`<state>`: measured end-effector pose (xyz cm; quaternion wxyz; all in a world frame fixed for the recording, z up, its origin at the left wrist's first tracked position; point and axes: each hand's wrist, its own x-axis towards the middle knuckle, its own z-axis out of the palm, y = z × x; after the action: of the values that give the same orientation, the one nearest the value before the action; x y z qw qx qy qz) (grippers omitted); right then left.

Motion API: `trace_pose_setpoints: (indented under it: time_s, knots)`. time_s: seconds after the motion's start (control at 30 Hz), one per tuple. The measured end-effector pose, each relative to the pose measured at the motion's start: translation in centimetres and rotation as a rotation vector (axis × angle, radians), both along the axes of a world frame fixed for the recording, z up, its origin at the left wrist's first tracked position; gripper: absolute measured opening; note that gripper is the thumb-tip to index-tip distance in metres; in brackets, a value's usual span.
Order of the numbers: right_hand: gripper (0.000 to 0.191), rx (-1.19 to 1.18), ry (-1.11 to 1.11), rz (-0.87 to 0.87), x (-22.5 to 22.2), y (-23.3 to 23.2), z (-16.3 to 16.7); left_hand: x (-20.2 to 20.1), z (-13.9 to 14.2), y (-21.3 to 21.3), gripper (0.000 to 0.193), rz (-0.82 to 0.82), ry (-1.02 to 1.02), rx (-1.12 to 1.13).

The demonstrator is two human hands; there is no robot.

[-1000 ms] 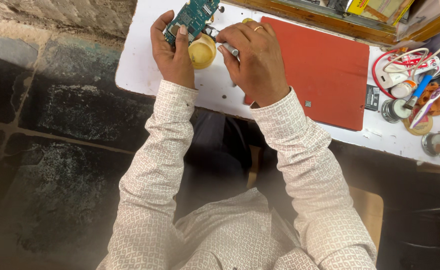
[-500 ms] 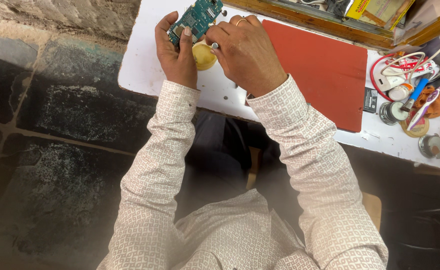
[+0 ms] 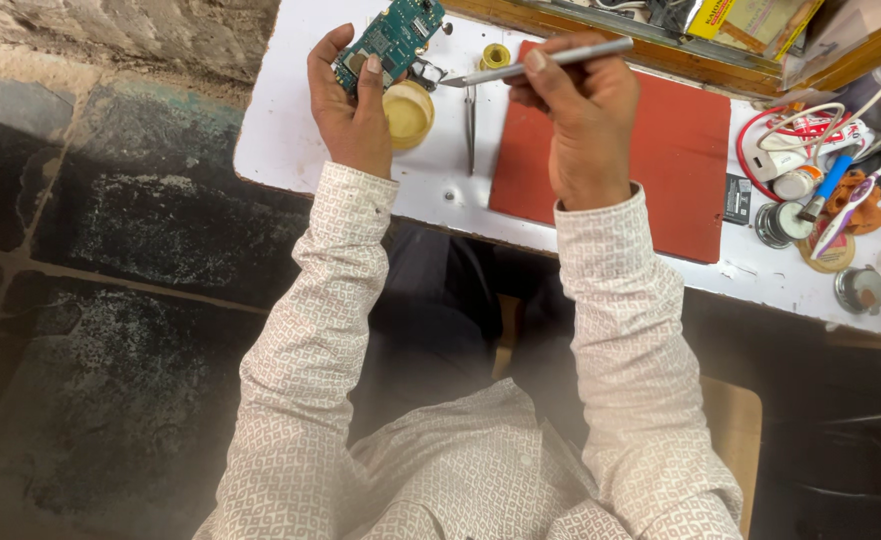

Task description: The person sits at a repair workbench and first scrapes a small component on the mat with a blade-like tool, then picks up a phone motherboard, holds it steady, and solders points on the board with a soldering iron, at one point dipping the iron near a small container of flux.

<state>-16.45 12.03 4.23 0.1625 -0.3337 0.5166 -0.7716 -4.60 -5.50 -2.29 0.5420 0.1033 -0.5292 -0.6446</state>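
Two hands engaged: left hand (image 3: pixel 352 110) gripping board (image 3: pixel 392 40) above table (image 3: pixel 290 140); right hand (image 3: pixel 578 110) clenched on tool (image 3: pixel 545 62). Risk: tip slipping onto board, scratching parts, given unsupported hold.

green circuit board (image 3: pixel 392 40) – tilted, held up (components showing) | silver tweezers (image 3: pixel 535 62) – near-level, tip toward board

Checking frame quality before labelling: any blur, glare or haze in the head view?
Head view: even, soft light, no glare on the white table; left hand with the green circuit board and right hand with the metal tool are sharp; pale haze smears the lower sleeves and frame bottom; clutter at the right edge is cropped.
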Motion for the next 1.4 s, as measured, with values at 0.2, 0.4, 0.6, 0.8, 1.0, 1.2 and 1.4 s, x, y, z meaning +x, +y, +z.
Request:
trace_pose_setpoints:
  time_s: [0.2, 0.4, 0.6, 0.8, 1.0, 1.2, 1.4]
  knots:
    - [0.007, -0.102, -0.167, 0.013, 1.3, 3.2, -0.7, 0.0, 0.1, 0.1, 0.033, -0.064, 0.063, -0.002]
    - [0.007, -0.104, -0.148, -0.040, 2.1, 4.2, -0.9, -0.1, -0.1, 0.2, 0.034, -0.093, 0.031, 0.049]
    - [0.006, -0.098, -0.117, -0.072, 2.8, 4.2, -1.1, 0.4, -0.1, 0.6, 0.033, -0.051, 0.008, -0.024]
    - [0.013, -0.250, -0.058, -0.222, 4.1, 6.3, -2.6, -0.5, 0.3, 2.9, 0.029, -0.158, -0.004, 0.087]
    - [0.016, -0.163, 0.230, -0.465, 6.8, 9.1, -4.6, -1.4, -0.6, 8.0, 0.029, -0.376, -0.020, 0.142]
    - [0.018, 0.181, 0.814, -0.661, 7.2, 9.6, -5.5, -2.1, -1.9, 9.8, 0.030, -0.437, -0.071, 0.141]
    - [0.022, 0.200, 0.906, -0.673, 6.6, 8.8, -5.7, -1.9, -1.8, 9.9, 0.030, -0.472, -0.087, 0.133]
